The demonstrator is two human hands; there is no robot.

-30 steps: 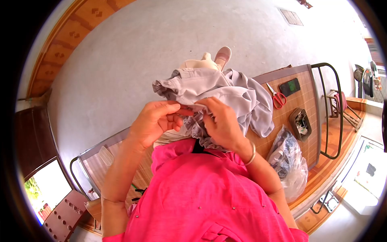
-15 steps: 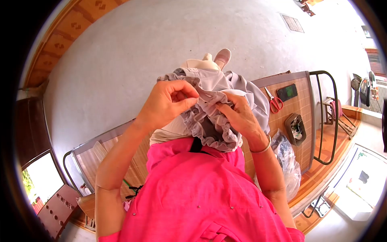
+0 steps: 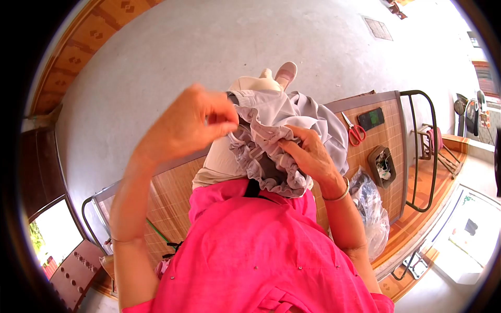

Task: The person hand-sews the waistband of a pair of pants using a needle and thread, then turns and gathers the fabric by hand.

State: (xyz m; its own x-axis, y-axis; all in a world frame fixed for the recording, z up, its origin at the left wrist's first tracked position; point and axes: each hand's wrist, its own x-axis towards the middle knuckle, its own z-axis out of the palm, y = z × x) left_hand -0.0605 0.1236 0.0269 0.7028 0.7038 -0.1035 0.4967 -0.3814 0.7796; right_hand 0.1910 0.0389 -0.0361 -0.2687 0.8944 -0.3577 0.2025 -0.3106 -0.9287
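A light grey garment (image 3: 276, 110) with a gathered elastic waistband lies across my lap, its opening towards me. My right hand (image 3: 312, 154) pinches the waistband between thumb and fingers on the right side. Off to the left of the cloth, my left hand (image 3: 190, 122) is raised, thumb and fingertips drawn together in a pinch. Motion smears that hand a little, and whatever its fingertips may hold is too small to make out.
On the slatted bench (image 3: 360, 156) at my right lie red-handled scissors (image 3: 356, 131), a phone (image 3: 371, 119) and a dark container (image 3: 382, 167) of small items. A clear plastic bag (image 3: 369, 208) sits beside my right forearm. Metal rails (image 3: 432, 151) close the bench's ends.
My left hand has moved left, away from the waistband, still pinched. My right hand stays on the waistband, and the garment has barely shifted.
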